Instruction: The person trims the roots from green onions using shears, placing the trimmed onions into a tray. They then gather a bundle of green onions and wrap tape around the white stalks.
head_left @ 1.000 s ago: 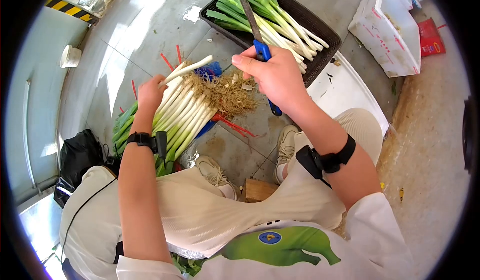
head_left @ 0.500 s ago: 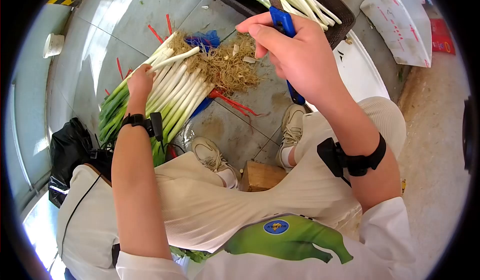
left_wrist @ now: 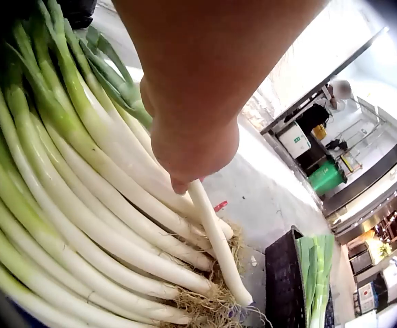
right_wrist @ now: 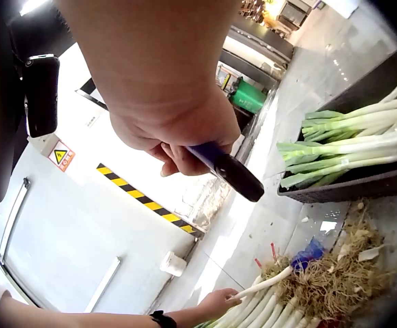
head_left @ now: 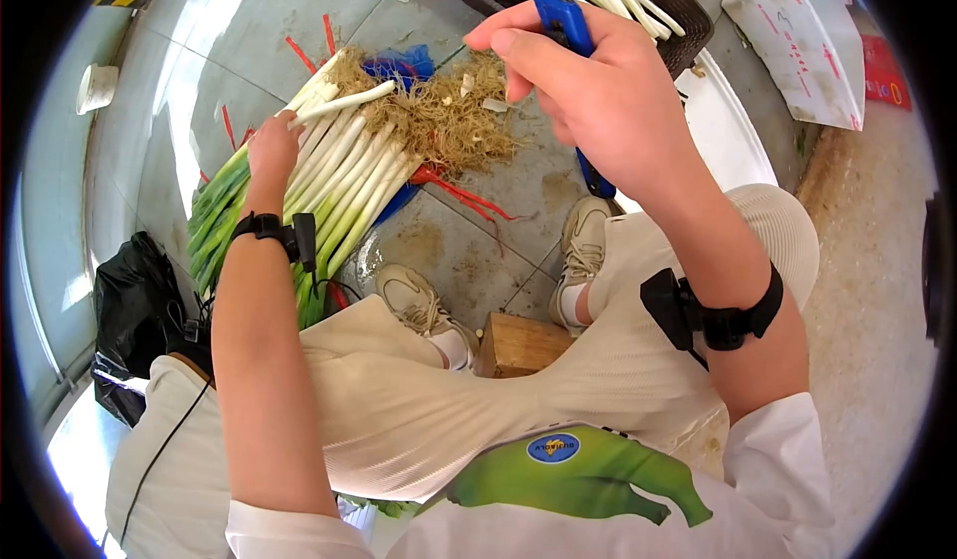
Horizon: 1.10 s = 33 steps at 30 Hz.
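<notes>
The left hand point(head_left: 273, 150) grips one white stalk point(head_left: 344, 102) whose end shows no roots, lying over the pile of long green-and-white stalks point(head_left: 344, 175). In the left wrist view that hand point(left_wrist: 197, 147) curls round the same stalk point(left_wrist: 220, 249), above rooted stalks point(left_wrist: 96, 212). The right hand point(head_left: 618, 90), raised right of the pile, holds a blue-handled knife point(head_left: 564, 22) with its blade pointing away; the right wrist view shows the blue and black handle point(right_wrist: 229, 169) in the fist point(right_wrist: 185, 140). Cut roots point(head_left: 464, 125) lie beside the pile's root ends.
A dark basket point(head_left: 688, 45) holding more stalks stands at the back right, near a white foam box point(head_left: 797, 45). Red ties point(head_left: 464, 196) and blue netting point(head_left: 404, 63) lie by the pile. A wooden block point(head_left: 520, 346) sits between the shoes. A black bag point(head_left: 140, 305) is at left.
The left hand has moved left and lower with its stalk, from above the pile down onto it. The right hand has moved up and right with the knife. The view has shifted somewhat.
</notes>
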Available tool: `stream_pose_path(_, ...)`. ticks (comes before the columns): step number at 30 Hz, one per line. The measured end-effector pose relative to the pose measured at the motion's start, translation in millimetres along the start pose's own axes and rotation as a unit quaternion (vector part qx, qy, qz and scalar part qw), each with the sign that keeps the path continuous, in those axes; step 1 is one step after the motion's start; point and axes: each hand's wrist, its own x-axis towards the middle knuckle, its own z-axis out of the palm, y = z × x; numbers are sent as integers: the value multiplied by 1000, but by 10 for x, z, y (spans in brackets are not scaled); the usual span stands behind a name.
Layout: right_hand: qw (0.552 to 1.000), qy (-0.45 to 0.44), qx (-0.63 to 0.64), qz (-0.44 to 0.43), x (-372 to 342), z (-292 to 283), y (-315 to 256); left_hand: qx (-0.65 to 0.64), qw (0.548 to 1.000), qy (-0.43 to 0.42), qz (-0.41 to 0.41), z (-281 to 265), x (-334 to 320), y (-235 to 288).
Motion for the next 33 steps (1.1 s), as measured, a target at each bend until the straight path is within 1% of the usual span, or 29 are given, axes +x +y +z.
stream_pose_path(1,1000,1,-1,-1,2,-6,-4,-1,1000,1,1,-16,25,-22)
stream_pose_path(3,1000,8,6,-7,-8,-4,-24,69,996,-19,58,-91,67,-65)
stream_pose_path(6,1000,11,-7,-15,-21,13,-50,45,998,-4,52,-278,149,-94)
stream_pose_path(8,1000,3,-20,-23,-29,36,-7,46,997,6,65,-426,148,-125)
stream_pose_path(11,998,-5,-34,-45,-19,70,44,59,996,9,67,-452,132,-228)
stream_pose_path(13,998,-5,-33,-54,-18,77,28,-101,990,-29,98,-368,82,-284)
stream_pose_path(14,999,-9,-40,-35,-28,73,-12,-101,990,-28,97,-322,51,-308)
stream_pose_path(15,999,-13,-47,-16,-26,71,-36,-128,986,-68,84,-355,-40,-203)
stream_pose_path(16,999,-13,-47,-17,-22,71,-37,-156,979,-108,72,-363,-104,-132)
stream_pose_path(17,998,-17,-49,-19,-20,73,-36,-162,973,-143,84,-358,-137,-91)
stream_pose_path(18,998,-21,-52,-21,-19,77,-35,-161,973,-141,83,-404,-182,1)
stream_pose_path(20,998,-26,-57,-30,-8,88,-15,-89,964,-243,55,-513,-277,209)
stream_pose_path(22,997,-32,-62,-39,-8,112,-1,-90,965,-241,48,-445,-316,218)
stream_pose_path(25,997,-37,-58,-29,-5,108,-7,-63,959,-276,9,-367,-347,247)
stream_pose_path(27,996,-45,-73,-19,-12,100,-40,-55,962,-267,6,-247,-371,220)
stream_pose_path(30,996,-41,-67,-31,-11,103,-11,-21,966,-259,1,-132,-373,131)
stream_pose_path(32,996,-41,-70,-29,-8,90,-25,-15,978,-208,19,-51,-367,80)
stream_pose_path(33,996,-41,-72,-25,-8,87,-27,-31,972,-234,-11,-192,-347,191)
